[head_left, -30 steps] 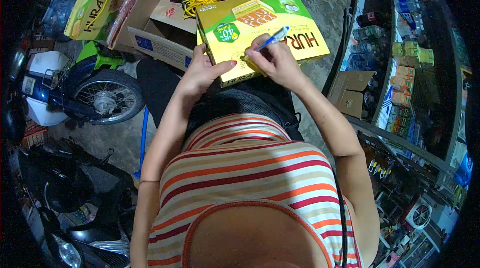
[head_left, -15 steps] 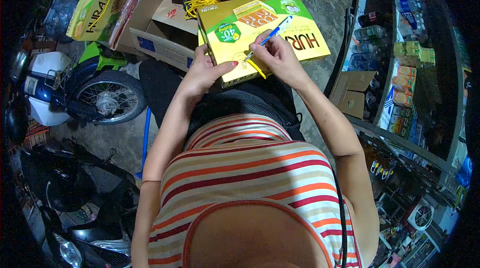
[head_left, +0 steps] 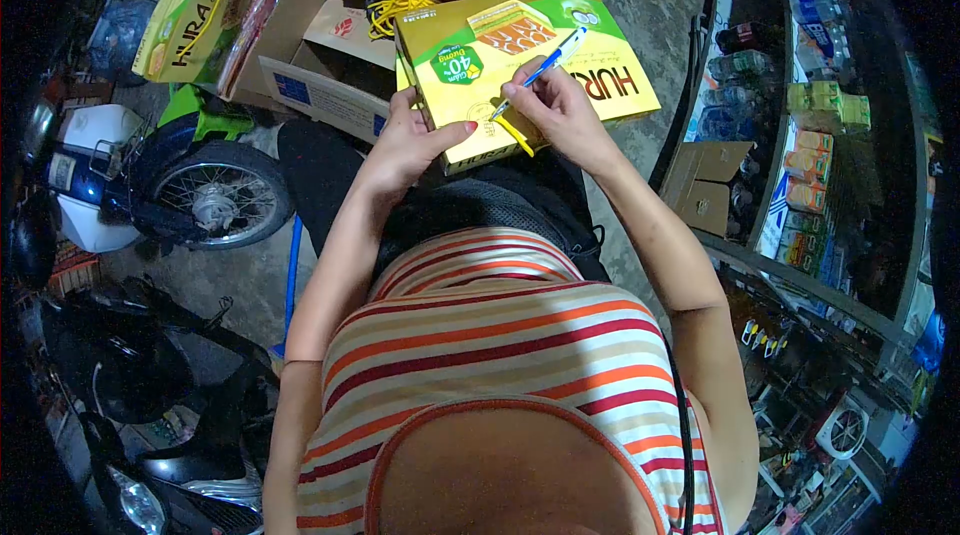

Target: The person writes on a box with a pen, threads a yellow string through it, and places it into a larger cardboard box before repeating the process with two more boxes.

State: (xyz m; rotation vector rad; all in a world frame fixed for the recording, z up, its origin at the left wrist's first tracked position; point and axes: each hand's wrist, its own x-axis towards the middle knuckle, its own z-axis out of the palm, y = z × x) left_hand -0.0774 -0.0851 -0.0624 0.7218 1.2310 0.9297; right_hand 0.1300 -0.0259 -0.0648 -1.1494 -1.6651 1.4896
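A yellow-and-green HURA cake box (head_left: 590, 45) rests across my lap, its printed face turned up. My left hand (head_left: 405, 145) grips the box's left corner, the thumb lying on top and the fingers at the side. In my right hand (head_left: 555, 115) is a blue-and-white pen (head_left: 545, 65), pinched between thumb and fingers. Its tip points down at a small round printed mark (head_left: 482, 118) near the box's lower edge. Beside the tip, a yellow cord handle (head_left: 517, 135) comes off the near edge, partly under my right hand.
An open cardboard carton (head_left: 320, 85) stands ahead, with more HURA boxes (head_left: 190, 15) and a bundle of yellow cord (head_left: 402, 7) around it. Motorbikes, one showing its wheel (head_left: 215, 197), stand at left. Shelves with bottles and packs (head_left: 805, 170) line the right.
The pen's upper end has tipped slightly up and right as my right hand shifted a little. My left hand and the box have barely moved.
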